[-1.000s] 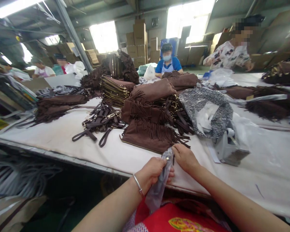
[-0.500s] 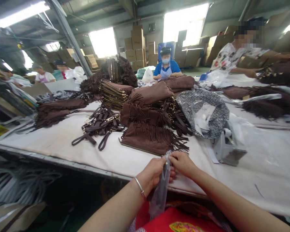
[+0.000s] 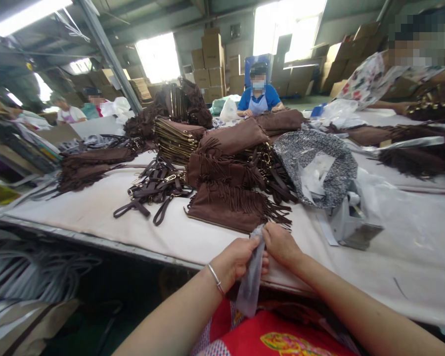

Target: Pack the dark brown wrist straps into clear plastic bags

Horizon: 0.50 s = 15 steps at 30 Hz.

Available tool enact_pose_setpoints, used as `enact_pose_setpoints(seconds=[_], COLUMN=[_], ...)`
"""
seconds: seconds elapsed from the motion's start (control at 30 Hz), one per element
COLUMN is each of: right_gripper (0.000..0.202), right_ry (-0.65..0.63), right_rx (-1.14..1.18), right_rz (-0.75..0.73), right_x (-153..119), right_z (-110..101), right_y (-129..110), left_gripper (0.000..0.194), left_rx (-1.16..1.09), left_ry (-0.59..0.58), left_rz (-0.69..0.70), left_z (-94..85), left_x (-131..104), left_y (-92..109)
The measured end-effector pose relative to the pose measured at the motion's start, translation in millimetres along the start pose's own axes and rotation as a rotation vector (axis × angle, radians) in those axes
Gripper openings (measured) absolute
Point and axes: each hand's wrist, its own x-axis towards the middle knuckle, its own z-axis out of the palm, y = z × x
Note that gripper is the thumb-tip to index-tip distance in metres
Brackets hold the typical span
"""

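Compared with half a second ago, the plastic sleeve's (image 3: pixel 250 289) lower end sits slightly higher, and the co-worker (image 3: pixel 367 81) at far right leans farther right. Narrow, cloudy and gathered at its top, the sleeve hangs at the near edge of the table (image 3: pixel 163 242), just nearer than a brown fringed clutch (image 3: pixel 226 207). The left hand (image 3: pixel 241 257) grips it; the right hand (image 3: pixel 282 244) pinches its top, fingertips partly hidden. Its contents are unclear.

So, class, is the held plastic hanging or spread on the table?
Hanging: the left hand and right hand hold the plastic near its top, its tail below the table edge.
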Motion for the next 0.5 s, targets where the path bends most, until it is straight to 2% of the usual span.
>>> enact_pose_setpoints(seconds=[0.13,0.27,0.33,0.43,0.5], right_gripper=[0.023,0.02,0.018,0.036,0.043], right_ry=[-0.017,0.036,0.036,-0.066,-0.115], right_rx=[0.114,0.25,0.278,0.237,0.154], right_rz=[0.002,0.012,-0.091,-0.33,-0.409], right_x=[1,4,3,-4,-10], right_z=[-5,-23,-34,-44,-44], right_y=[2,11,15,15,10], left_gripper=[0.022,0.018,0.019,0.02,0.023], left_rx=[0.034,0.076,0.068,-0.008,-0.085], left_ry=[-0.04,-0.05,-0.022,0.02,0.015], left_rz=[0.032,0.05,0.06,0.033,0.01], left_z=[4.4,0.5,-4.2,-11.4,-15.8], left_x=[-5,-20,-29,-40,-44], left_y=[1,0,-3,-6,-7])
